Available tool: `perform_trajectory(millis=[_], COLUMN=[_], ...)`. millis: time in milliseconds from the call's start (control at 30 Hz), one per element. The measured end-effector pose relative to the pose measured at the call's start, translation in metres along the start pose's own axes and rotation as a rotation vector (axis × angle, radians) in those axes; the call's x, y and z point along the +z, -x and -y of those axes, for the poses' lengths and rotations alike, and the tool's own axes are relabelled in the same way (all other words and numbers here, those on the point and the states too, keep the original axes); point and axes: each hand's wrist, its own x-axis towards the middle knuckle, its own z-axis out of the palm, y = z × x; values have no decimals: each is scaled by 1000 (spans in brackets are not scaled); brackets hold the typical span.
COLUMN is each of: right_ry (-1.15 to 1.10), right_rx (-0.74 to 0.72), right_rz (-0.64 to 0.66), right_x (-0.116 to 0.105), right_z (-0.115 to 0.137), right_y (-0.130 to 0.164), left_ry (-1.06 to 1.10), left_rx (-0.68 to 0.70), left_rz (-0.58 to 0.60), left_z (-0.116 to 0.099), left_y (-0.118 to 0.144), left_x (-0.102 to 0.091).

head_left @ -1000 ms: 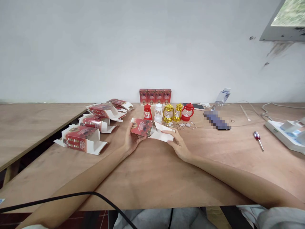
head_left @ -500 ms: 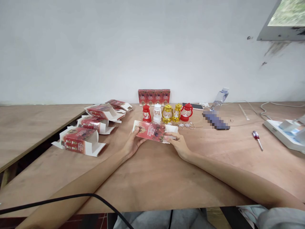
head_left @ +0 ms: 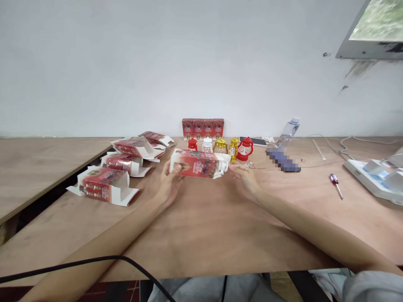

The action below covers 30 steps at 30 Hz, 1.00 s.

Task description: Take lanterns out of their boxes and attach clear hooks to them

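My left hand grips a red printed Christmas carton by its left end, thumb on the front face. The carton is tilted above the table, its right end open with white flaps. In that opening shows a white piece with gaps in it; its kind is unclear. My right hand is beside the open end, fingers curled together and slightly blurred, tips at the white piece. Behind the carton stand small lanterns: a red one, a white one, gold ones and a larger red one.
Opened red cartons lie at left. Closed red boxes stand in a row by the wall. Small metal bits, a bottle, a phone, a screwdriver and a power strip are on the right.
The carton has risen and come level with the lanterns, hiding their lower parts. My right hand has shifted right, off the carton's flaps, and the white piece now shows in the opening.
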Motion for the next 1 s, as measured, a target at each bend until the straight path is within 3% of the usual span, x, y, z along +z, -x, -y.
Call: perform_trajectory(millis=[100,200,367,433,533,633,700,767,867,1000], right_ry=[-30,28,443,641,886,1007,1097,1221,1369,1342], right_rx=[-62,-233,-498,-557,-583,-523,-497,-475,-445,-645], right_rz=[-35,-34,13,74,159,224,272,327,361,221], right_x=[-9,-22,-41,-42,-39,-35,-36,-38,-42,-32], right_z=[23,44,69,75,82,90,96,104,112,106], right_y=[-13,-23,-22,-16,-7,-2,-1,1,5,18], left_ry=[62,122,42,-133,-657,-1153,-1307,-1362,-1383,-1381], left_rx=[77,120,310,417,714,1049,1195,1245,1216,1213], left_rz=[-74,-151,-129,-141,-105,42,164,242,257,258], left_z=[-19,-38,-55,-57,-59,-57,-52,-44,-32,-20], left_y=[-15,-26,-31,-27,-16,-2,5,8,7,7], left_x=[-6,-8,-6,-5,-4,-2,-1,-1,-6,-12])
